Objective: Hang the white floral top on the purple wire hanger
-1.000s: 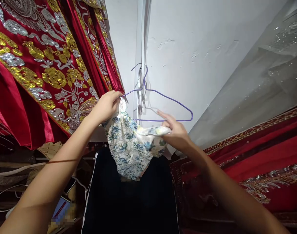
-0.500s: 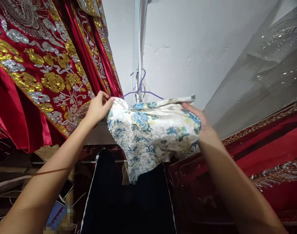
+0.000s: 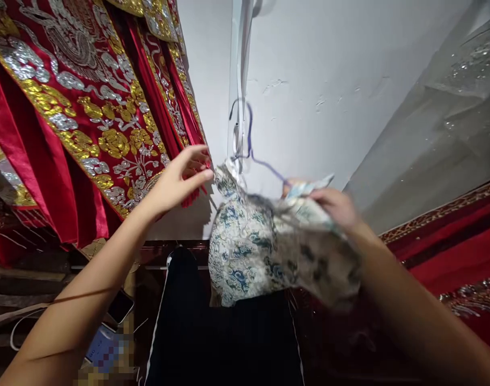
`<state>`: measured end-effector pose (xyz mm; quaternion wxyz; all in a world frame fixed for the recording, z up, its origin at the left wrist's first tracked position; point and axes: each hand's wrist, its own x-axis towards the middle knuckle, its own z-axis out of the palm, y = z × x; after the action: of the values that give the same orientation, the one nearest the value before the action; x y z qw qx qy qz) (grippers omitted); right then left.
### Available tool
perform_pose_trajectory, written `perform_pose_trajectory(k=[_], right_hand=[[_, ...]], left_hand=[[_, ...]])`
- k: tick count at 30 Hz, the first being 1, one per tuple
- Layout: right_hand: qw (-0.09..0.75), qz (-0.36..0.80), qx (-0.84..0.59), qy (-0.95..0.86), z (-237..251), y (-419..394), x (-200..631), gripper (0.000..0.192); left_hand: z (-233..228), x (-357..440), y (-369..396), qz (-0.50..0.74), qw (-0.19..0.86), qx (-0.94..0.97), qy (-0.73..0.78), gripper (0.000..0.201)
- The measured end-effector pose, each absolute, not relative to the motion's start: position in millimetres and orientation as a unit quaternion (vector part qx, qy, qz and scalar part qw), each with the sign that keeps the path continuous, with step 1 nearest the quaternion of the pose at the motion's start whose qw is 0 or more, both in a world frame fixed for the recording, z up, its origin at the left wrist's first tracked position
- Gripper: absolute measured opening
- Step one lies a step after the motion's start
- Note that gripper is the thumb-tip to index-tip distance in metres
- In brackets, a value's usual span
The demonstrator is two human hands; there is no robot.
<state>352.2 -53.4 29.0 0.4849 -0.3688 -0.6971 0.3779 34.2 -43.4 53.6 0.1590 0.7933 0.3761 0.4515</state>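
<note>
A white blouse (image 3: 240,252) with a blue and green floral print hangs in front of me, its right side blurred by motion. A thin purple hanger (image 3: 265,163) slopes down to the right above it, its hook near a pale vertical strip. My right hand (image 3: 335,206) pinches the blouse's upper right edge, close to the hanger's right end. Just left of the blouse's upper left corner, my left hand (image 3: 180,179) is held apart from the cloth, thumb and fingers spread around nothing. A red tassel (image 3: 191,197) shows behind that hand.
Red garments (image 3: 108,118) with gold and silver embroidery hang at the left. A sheer sparkly fabric (image 3: 442,118) and red cloth (image 3: 450,241) are at the right. A phone (image 3: 121,306) lies at the lower left. Behind is a white wall (image 3: 309,64).
My left hand has let go of the blouse's left edge and opened. The blouse's right side has swung downward in my right hand, and the hanger has tilted down to the right.
</note>
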Motion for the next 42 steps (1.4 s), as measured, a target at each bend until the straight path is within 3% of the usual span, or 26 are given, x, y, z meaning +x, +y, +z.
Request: perform_pose_trajectory(k=[2, 5, 8, 13, 17, 19, 22, 26, 29, 35, 40, 42], right_hand=[[0.336, 0.535, -0.271, -0.726, 15, -72, 331, 0.022], [0.234, 0.555, -0.216, -0.769, -3, -86, 301, 0.021], [0.231, 0.502, -0.222, -0.803, -19, -86, 280, 0.026], [0.214, 0.376, -0.191, -0.881, -30, -77, 271, 0.018], [0.386, 0.152, -0.269, -0.869, -24, -56, 290, 0.01], [0.435, 0.08, -0.329, -0.834, -24, -42, 304, 0.023], [0.382, 0.064, -0.371, -0.844, -32, -26, 316, 0.062], [0.269, 0.086, -0.297, -0.912, -45, -27, 305, 0.073], [0.271, 0.06, -0.211, -0.937, -45, -44, 285, 0.088], [0.369, 0.005, -0.15, -0.917, -35, -60, 287, 0.099], [0.282, -0.133, -0.233, -0.921, -46, -42, 312, 0.104], [0.287, -0.191, -0.251, -0.904, -56, -29, 316, 0.106]], left_hand=[[45, 47, -55, 0.36, 0.285, 0.826, 0.327, 0.041], [22, 67, -70, 0.251, 0.4, 0.818, 0.329, 0.046], [-4, 76, -76, 0.279, 0.377, 0.774, 0.426, 0.052], [-16, 62, -79, 0.272, 0.423, 0.751, 0.427, 0.034], [2, 36, -93, 0.302, 0.419, 0.736, 0.438, 0.02], [13, 22, -105, 0.285, 0.399, 0.753, 0.44, 0.019], [24, 8, -124, 0.219, 0.336, 0.81, 0.428, 0.021], [25, 1, -143, 0.182, 0.239, 0.861, 0.412, 0.026], [19, -6, -140, 0.205, 0.194, 0.858, 0.429, 0.025], [10, -32, -109, 0.351, 0.132, 0.832, 0.408, 0.017], [9, -23, -100, 0.407, 0.139, 0.823, 0.372, 0.016], [11, -11, -100, 0.418, 0.162, 0.819, 0.358, 0.016]])
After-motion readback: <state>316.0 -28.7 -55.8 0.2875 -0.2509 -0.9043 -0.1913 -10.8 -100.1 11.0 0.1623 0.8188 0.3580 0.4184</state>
